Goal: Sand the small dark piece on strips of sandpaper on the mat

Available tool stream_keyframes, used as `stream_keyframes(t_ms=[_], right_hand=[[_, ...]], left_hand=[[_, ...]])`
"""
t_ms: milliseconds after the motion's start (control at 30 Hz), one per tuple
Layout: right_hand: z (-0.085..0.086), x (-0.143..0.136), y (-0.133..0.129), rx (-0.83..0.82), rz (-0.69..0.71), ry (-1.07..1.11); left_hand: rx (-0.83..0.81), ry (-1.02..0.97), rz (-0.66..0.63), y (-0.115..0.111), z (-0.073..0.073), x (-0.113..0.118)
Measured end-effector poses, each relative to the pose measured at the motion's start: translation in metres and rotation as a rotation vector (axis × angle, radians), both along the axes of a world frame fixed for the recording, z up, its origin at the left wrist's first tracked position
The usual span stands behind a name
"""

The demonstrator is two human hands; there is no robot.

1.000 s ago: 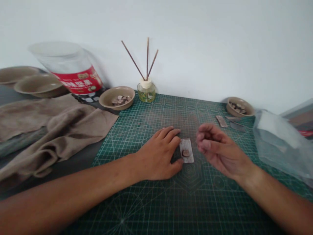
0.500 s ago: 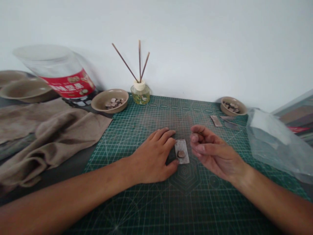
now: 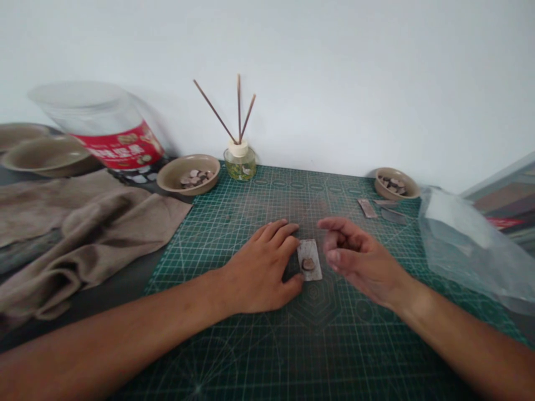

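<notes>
My left hand (image 3: 267,267) lies flat on the green cutting mat (image 3: 267,356), fingers stretched out. Its thumb and index finger are at the left edge of a small pale rectangular plate (image 3: 313,250). A small brownish chip (image 3: 308,264) rests on the lower half of that plate. Just right of the plate, my right hand (image 3: 359,256) hovers over the mat. Its index finger points left while the thumb and other fingers are curled close together. Anything between them is hidden or too small to make out.
Two tan bowls hold small chips, one at left (image 3: 188,175), another at right (image 3: 396,184). Flat strips (image 3: 366,209) lie by the right bowl. A reed diffuser (image 3: 239,161), red-labelled jar (image 3: 121,147), brown cloth (image 3: 92,239) and clear plastic bag (image 3: 468,245) surround the mat.
My right hand has shifted slightly left toward the plate, and its index finger has straightened away from the thumb. My left hand stays in place; the view has tilted a little.
</notes>
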State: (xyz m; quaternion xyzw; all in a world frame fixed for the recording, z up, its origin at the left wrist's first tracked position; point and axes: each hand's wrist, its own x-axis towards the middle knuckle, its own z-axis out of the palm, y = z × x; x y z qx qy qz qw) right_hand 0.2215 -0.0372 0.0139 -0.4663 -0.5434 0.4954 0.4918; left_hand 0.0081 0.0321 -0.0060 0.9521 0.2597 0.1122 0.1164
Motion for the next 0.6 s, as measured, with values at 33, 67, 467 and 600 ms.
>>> stream_keyframes(t_ms=[33, 67, 467, 600], right_hand=[[0.0, 0.002, -0.001, 0.029, -0.021, -0.11], [0.0, 0.004, -0.001, 0.069, -0.039, -0.236], [-0.01, 0.005, -0.001, 0.512, 0.211, -0.974], [-0.012, 0.004, -0.001, 0.513, 0.222, -0.98]], left_hand=[[0.002, 0.0, 0.005, 0.0, 0.0, 0.0], [0.003, -0.002, 0.01, 0.0, -0.001, 0.0], [0.005, -0.031, 0.047, -0.003, 0.0, 0.003], [0.005, -0.056, 0.066, -0.003, 0.001, 0.006]])
